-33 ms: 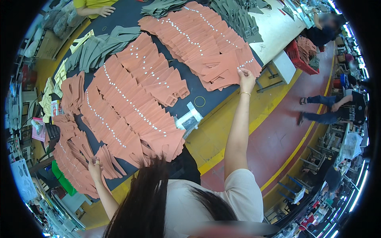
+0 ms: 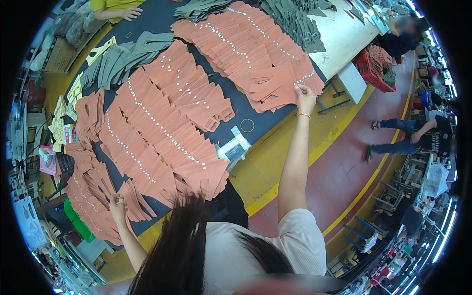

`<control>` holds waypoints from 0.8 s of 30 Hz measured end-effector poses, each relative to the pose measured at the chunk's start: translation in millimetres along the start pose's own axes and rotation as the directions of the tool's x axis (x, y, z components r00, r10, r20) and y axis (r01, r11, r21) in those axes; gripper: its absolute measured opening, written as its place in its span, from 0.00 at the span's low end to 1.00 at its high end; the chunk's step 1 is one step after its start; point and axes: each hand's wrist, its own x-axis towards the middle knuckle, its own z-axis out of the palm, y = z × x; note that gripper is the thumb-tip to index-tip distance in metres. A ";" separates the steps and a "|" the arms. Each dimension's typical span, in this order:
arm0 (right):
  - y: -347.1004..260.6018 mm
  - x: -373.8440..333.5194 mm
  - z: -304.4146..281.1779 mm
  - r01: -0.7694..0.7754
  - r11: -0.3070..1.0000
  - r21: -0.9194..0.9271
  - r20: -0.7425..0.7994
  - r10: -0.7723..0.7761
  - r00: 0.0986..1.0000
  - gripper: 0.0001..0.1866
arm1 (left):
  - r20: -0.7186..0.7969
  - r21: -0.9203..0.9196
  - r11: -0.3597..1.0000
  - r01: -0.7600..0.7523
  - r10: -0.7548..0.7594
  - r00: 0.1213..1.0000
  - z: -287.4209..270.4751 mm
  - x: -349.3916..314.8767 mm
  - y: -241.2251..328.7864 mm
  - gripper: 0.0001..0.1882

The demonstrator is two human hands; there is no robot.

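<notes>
Salmon-coloured flat cut pieces, like leather or fabric, lie in overlapping fanned rows [image 2: 152, 115] on a dark table [image 2: 233, 105]. Small white stickers run in lines along them. My right hand [image 2: 306, 98] is at the near right corner of the right-hand stack [image 2: 280, 81], its fingertips pinched together beside a line of stickers. Whatever those fingers hold is too small to make out. Far to the left, my left hand [image 2: 117, 210] is closed in a pinch over the salmon pieces [image 2: 93, 196] at the table's left end; what is between its fingers does not show.
Grey-green pieces [image 2: 130, 55] lie behind the salmon rows. A clear plastic packet [image 2: 235, 148] and a yellow ring [image 2: 247, 126] are near the table's front edge. Another person's hand [image 2: 132, 14] rests at the far edge. A red crate [image 2: 366, 73] and a walking person [image 2: 398, 135] are at right.
In the aisle at right, the walking person's legs have shifted slightly. Both my hands stay where they were.
</notes>
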 end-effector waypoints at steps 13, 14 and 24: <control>27.0 21.4 3.4 0.148 0.988 -0.050 0.018 -0.147 0.989 0.13 | 0.075 -0.058 0.997 0.044 -0.039 0.996 1.3 11.6 -52.3 0.13; 29.6 22.9 9.0 0.139 0.987 0.080 -0.012 -0.139 0.990 0.12 | 0.038 0.032 0.999 -0.018 0.017 0.999 4.8 15.5 -61.8 0.14; -14.2 29.3 -0.5 0.413 0.600 -0.685 0.206 -0.384 0.900 0.16 | -0.215 0.061 0.992 0.113 -0.097 0.972 3.8 -13.3 -107.9 0.23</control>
